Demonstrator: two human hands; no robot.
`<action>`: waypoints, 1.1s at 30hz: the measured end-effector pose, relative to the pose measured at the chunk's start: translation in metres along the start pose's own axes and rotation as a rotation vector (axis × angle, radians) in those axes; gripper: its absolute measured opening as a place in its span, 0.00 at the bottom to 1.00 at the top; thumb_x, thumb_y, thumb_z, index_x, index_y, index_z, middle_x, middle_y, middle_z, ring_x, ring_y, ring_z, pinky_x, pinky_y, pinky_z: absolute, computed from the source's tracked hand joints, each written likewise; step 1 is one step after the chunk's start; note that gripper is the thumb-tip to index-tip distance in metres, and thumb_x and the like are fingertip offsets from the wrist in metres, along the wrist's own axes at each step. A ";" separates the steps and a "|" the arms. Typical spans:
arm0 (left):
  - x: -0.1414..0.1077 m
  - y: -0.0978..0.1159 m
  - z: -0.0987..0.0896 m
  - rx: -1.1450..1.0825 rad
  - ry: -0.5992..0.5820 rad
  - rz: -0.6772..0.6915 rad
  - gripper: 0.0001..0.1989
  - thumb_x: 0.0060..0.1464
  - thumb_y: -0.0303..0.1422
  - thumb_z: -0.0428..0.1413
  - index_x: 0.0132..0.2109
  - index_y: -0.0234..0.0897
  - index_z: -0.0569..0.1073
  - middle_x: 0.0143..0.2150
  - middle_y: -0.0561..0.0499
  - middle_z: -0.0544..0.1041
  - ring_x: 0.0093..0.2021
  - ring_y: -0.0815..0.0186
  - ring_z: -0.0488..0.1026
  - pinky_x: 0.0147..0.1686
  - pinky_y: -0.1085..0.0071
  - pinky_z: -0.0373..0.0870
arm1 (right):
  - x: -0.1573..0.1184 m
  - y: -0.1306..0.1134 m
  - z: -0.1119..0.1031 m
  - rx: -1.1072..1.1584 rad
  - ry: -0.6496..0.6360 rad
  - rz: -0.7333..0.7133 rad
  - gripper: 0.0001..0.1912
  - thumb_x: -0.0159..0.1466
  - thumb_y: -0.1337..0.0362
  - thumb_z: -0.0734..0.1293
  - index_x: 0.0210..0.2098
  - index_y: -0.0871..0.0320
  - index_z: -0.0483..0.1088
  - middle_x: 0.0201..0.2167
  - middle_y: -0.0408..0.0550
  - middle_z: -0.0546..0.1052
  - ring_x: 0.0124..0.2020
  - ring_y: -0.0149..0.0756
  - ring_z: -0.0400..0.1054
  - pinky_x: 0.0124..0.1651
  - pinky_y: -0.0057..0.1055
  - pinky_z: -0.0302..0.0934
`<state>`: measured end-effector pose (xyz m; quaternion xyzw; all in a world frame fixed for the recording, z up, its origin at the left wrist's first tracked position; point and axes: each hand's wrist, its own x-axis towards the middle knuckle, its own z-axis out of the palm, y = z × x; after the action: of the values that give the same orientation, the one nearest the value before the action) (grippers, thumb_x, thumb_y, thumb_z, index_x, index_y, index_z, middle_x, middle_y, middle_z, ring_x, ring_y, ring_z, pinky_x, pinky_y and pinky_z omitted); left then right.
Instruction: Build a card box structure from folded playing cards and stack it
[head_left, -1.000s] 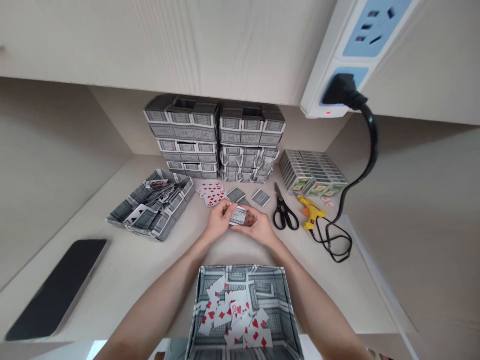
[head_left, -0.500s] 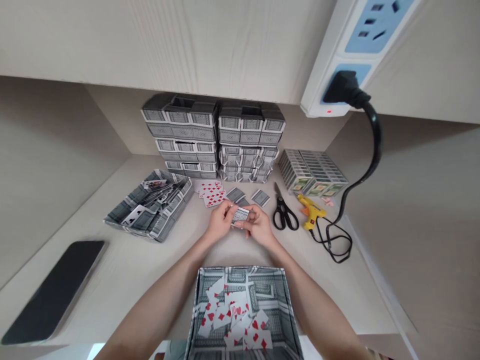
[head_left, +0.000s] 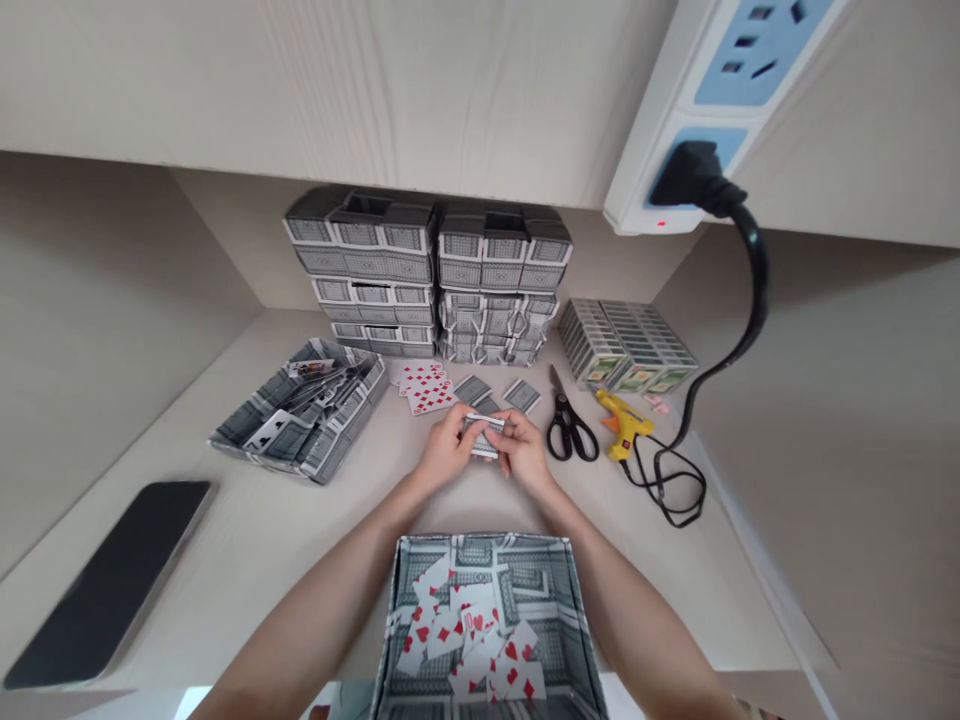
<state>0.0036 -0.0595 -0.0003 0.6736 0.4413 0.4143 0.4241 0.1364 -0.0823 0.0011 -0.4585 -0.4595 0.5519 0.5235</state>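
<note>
A grey-patterned card piece (head_left: 486,440) is pinched between my two hands above the middle of the table. My left hand (head_left: 447,445) is closed on its left side, the thumb lying across its face. On the right side, my right hand (head_left: 522,450) grips it with thumb and fingers. Just behind the hands lie grey-backed cards (head_left: 472,389), another grey-backed card (head_left: 522,396) and red diamond cards (head_left: 426,386). Nearest me stands an open box made of cards (head_left: 551,600), with cut red-suit pieces (head_left: 480,620) inside.
Black scissors (head_left: 570,432) and a yellow glue gun (head_left: 624,424) with its cord lie right. A card tray (head_left: 337,455) and dark phone (head_left: 109,580) are left. Card boxes (head_left: 367,265) and packed decks (head_left: 626,345) stand behind. A power strip (head_left: 660,150) hangs above right.
Both hands have shifted slightly to the right with the card piece. My left thumb has moved onto its face, and the piece now looks flatter, with a white edge showing.
</note>
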 end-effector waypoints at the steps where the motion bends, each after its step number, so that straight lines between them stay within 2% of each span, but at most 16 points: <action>1: 0.000 0.000 0.000 -0.021 -0.004 -0.011 0.10 0.52 0.40 0.49 0.36 0.37 0.62 0.23 0.57 0.68 0.21 0.72 0.66 0.20 0.78 0.60 | 0.000 0.001 0.001 -0.019 -0.007 -0.002 0.18 0.51 0.52 0.67 0.33 0.56 0.60 0.13 0.35 0.67 0.09 0.26 0.56 0.07 0.21 0.44; 6: 0.001 0.001 -0.002 0.044 0.005 0.009 0.09 0.54 0.39 0.46 0.36 0.37 0.63 0.23 0.57 0.66 0.21 0.72 0.64 0.21 0.77 0.59 | -0.001 0.004 -0.002 -0.188 -0.024 -0.056 0.17 0.57 0.49 0.61 0.37 0.54 0.59 0.15 0.36 0.67 0.09 0.26 0.56 0.11 0.23 0.49; 10: 0.002 0.000 -0.004 0.177 0.049 0.067 0.08 0.55 0.37 0.45 0.35 0.37 0.64 0.26 0.55 0.67 0.25 0.71 0.65 0.26 0.76 0.60 | -0.002 0.001 -0.009 -0.491 0.006 -0.248 0.13 0.59 0.54 0.60 0.37 0.55 0.63 0.20 0.40 0.69 0.19 0.30 0.63 0.23 0.27 0.58; 13: 0.002 -0.002 -0.004 0.184 0.055 0.082 0.08 0.55 0.36 0.45 0.35 0.37 0.63 0.26 0.55 0.67 0.26 0.71 0.64 0.27 0.76 0.60 | -0.002 -0.001 -0.012 -0.616 0.032 -0.333 0.11 0.57 0.56 0.63 0.35 0.56 0.66 0.25 0.43 0.71 0.25 0.32 0.64 0.29 0.28 0.59; 18: 0.003 -0.004 -0.003 0.139 0.033 0.067 0.08 0.54 0.36 0.45 0.34 0.37 0.64 0.24 0.56 0.65 0.25 0.72 0.63 0.25 0.77 0.59 | 0.001 0.002 -0.012 -0.494 0.022 -0.255 0.11 0.55 0.56 0.64 0.34 0.57 0.66 0.19 0.39 0.68 0.21 0.30 0.62 0.24 0.25 0.58; 25: 0.001 -0.001 -0.003 0.106 -0.022 0.046 0.09 0.54 0.37 0.45 0.32 0.37 0.64 0.22 0.57 0.65 0.22 0.73 0.62 0.22 0.77 0.58 | 0.002 0.003 -0.012 -0.237 -0.039 -0.102 0.13 0.52 0.54 0.66 0.30 0.56 0.64 0.18 0.38 0.69 0.17 0.29 0.64 0.21 0.26 0.60; 33: -0.001 0.001 -0.003 -0.127 -0.122 -0.019 0.11 0.55 0.41 0.45 0.32 0.37 0.62 0.17 0.59 0.61 0.16 0.73 0.60 0.17 0.77 0.57 | 0.002 -0.004 -0.013 -0.017 -0.128 0.020 0.18 0.49 0.51 0.68 0.29 0.57 0.61 0.13 0.37 0.70 0.10 0.29 0.62 0.12 0.24 0.55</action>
<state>0.0002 -0.0603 0.0011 0.6650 0.3941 0.3957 0.4959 0.1494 -0.0795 0.0028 -0.4314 -0.4921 0.5812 0.4836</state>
